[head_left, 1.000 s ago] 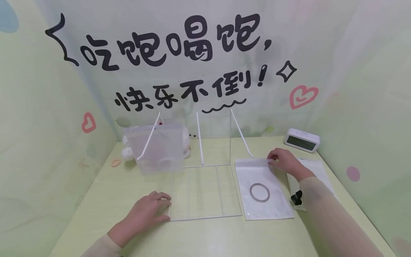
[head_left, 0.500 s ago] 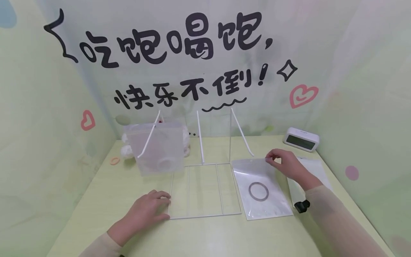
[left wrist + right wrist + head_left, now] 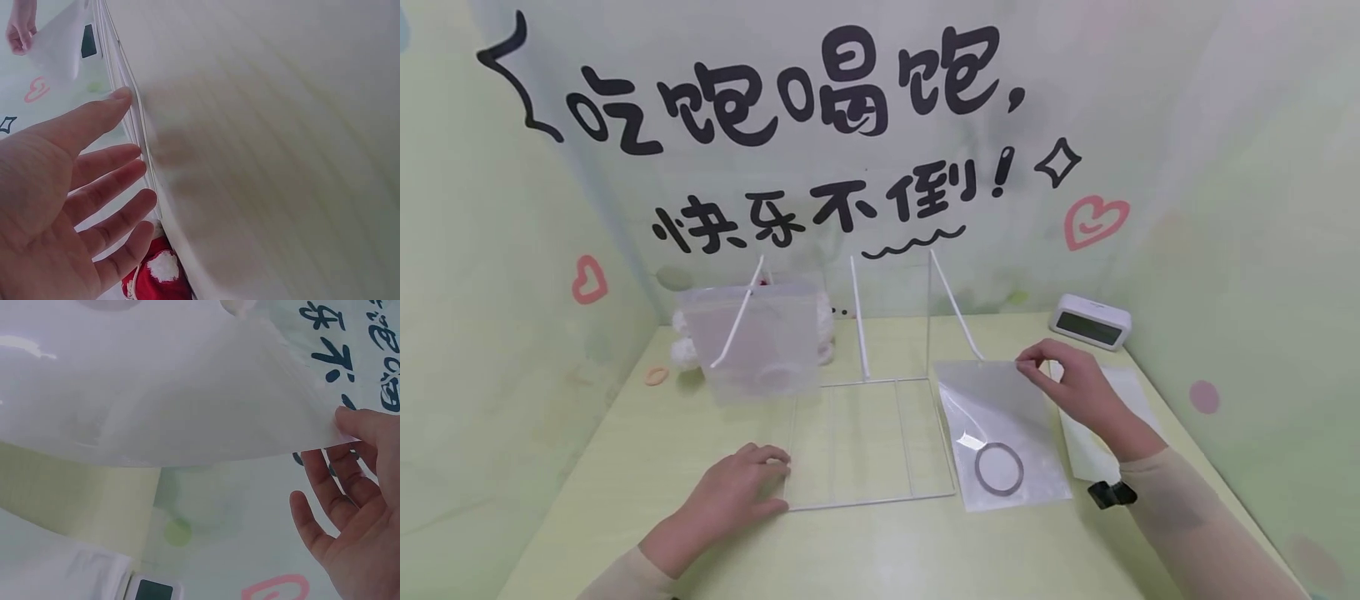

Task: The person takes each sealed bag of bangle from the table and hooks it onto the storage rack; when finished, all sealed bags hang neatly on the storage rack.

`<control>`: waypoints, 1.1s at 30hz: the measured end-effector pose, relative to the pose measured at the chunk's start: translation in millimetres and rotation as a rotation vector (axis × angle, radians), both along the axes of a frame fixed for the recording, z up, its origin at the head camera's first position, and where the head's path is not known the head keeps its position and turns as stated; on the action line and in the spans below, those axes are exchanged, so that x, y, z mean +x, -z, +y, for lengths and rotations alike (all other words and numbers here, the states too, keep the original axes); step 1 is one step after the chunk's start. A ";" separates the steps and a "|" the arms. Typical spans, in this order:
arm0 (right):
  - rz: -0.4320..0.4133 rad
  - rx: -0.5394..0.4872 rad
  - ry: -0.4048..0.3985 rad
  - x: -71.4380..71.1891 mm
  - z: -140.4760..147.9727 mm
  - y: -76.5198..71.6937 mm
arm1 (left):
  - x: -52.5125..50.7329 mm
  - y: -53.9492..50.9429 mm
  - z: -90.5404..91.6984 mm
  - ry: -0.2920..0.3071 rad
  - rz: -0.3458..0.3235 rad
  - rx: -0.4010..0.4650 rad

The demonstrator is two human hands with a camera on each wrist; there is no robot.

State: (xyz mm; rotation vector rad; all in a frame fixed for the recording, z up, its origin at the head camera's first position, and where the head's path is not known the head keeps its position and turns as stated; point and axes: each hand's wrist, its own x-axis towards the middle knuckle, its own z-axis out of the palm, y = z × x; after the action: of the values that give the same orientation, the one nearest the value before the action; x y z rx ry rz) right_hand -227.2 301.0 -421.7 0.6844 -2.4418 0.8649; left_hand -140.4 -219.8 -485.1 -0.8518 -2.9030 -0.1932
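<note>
In the head view my right hand (image 3: 1071,379) pinches the top right corner of a clear plastic bag (image 3: 1022,417) with a grey ring (image 3: 999,469) showing in its lower part. The bag's top edge is raised, close to the tip of the right prong (image 3: 958,308) of a white wire rack (image 3: 880,500). My left hand (image 3: 730,492) touches the left side of the rack's base with fingers spread. In the right wrist view, thumb and finger of the hand (image 3: 356,481) hold the corner of the bag (image 3: 187,406).
Another clear bag (image 3: 760,350) hangs on the rack's left prong, with a white fluffy thing (image 3: 685,353) behind it. A white bag (image 3: 1086,442) lies at the right, below a digital clock (image 3: 1090,322). A peach ring (image 3: 657,376) lies at the far left.
My right hand has lifted the bag's top edge off the table and tilted the bag; its ring has slid slightly lower. My left hand has stayed at the rack.
</note>
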 end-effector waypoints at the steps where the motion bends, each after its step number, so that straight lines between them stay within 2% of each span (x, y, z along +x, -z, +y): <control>1: 0.008 -0.005 -0.003 2.5 -1.5 -3.8 | 0.1 0.3 -0.2 0.000 0.002 0.001; 11: 0.122 -0.057 -0.056 29.7 -18.4 -40.3 | 0.2 3.3 -0.6 0.002 0.025 0.010; 18: 0.127 -0.060 -0.093 48.6 -28.2 -60.1 | 2.4 0.9 -0.6 0.003 0.012 0.004; 25: 0.236 -0.078 -0.192 62.6 -40.8 -76.2 | 4.2 0.1 -0.1 -0.008 0.007 -0.007; 33: 0.283 -0.115 -0.286 79.5 -59.5 -95.4 | 2.3 2.1 -0.1 -0.003 0.014 -0.006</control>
State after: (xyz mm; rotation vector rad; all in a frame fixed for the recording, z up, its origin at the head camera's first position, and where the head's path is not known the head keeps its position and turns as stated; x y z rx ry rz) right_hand -147.6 241.5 -326.3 1.0527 -2.0581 0.9347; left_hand -138.1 -219.9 -487.2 -0.8469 -2.8930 -0.1782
